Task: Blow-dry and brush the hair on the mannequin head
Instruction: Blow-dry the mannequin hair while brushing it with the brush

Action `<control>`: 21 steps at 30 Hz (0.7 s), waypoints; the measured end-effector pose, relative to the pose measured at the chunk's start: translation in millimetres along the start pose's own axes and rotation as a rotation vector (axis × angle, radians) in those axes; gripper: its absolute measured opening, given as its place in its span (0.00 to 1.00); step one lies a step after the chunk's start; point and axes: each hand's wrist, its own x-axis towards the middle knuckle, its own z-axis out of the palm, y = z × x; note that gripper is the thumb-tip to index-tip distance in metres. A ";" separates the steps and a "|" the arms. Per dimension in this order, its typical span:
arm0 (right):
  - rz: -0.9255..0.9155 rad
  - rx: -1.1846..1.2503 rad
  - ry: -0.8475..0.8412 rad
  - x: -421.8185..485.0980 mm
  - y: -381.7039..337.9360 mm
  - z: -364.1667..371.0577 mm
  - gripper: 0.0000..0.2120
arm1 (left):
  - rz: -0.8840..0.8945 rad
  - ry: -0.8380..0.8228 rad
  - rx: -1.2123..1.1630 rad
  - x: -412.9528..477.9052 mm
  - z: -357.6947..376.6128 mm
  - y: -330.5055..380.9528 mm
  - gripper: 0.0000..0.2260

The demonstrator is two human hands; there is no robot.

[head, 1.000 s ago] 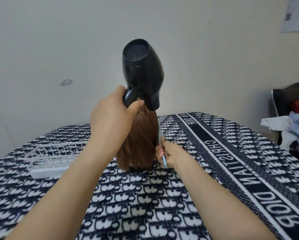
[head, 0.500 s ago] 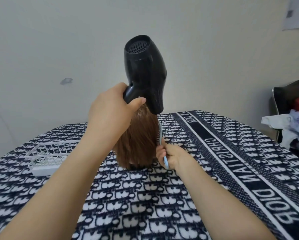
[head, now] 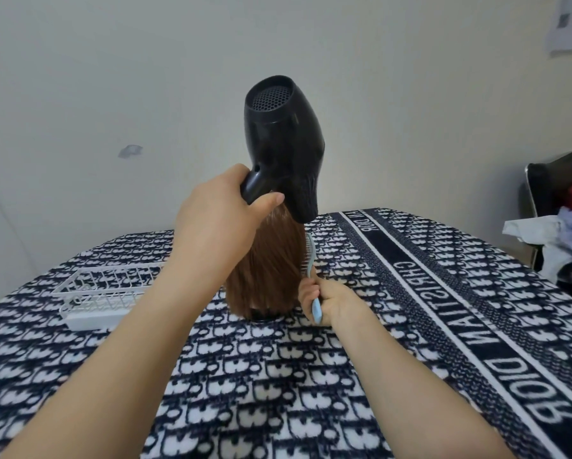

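While the left hand is holding the hair dryer, the right hand is holding the brush at the hair

As the mannequin head is standing in the middle of a black-and-white patterned blanket, its brown hair is hanging straight down and hiding it almost fully. Only a dark bit is showing under the hair ends. The left hand is gripping the handle of the black hair dryer, with the thumb lying across it, and is holding the dryer just above the top of the hair. The nozzle is pointing down at the right side of the hair, and the round grille at the back is facing up. The right hand is clenching around the light blue handle of the brush, low beside the hair. The brush is standing nearly upright, and its bristles are touching the right edge of the hair. On the left, a white wire basket is lying on the blanket, apart from the hair. At the far right, a dark chair is carrying a pile of clothes.
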 end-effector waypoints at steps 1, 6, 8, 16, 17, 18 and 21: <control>0.004 0.010 0.000 -0.2 -0.7 -0.9 0.26 | 0.005 0.001 0.002 -0.9 0.3 0.2 0.15; -0.017 0.029 0.078 4.3 7.3 -13.3 0.24 | -0.013 -0.012 -0.062 -1.6 0.6 0.2 0.15; -0.091 -0.075 0.181 10.9 17.4 -23.0 0.19 | -0.012 -0.013 -0.065 -2.1 -0.3 -1.6 0.15; -0.315 -0.566 0.655 21.8 22.5 -28.8 0.19 | 0.015 0.014 -0.015 -8.3 -3.8 -9.1 0.12; -0.336 -0.593 0.667 18.7 23.1 -26.2 0.17 | 0.002 0.009 -0.050 -9.5 -4.6 -9.7 0.12; -0.342 -0.613 0.680 16.2 22.2 -25.0 0.17 | -0.015 0.006 -0.082 -10.7 -5.7 -10.3 0.12; -0.347 -0.572 0.715 10.9 17.5 -28.3 0.19 | -0.009 0.056 0.002 -15.0 -10.4 -14.5 0.14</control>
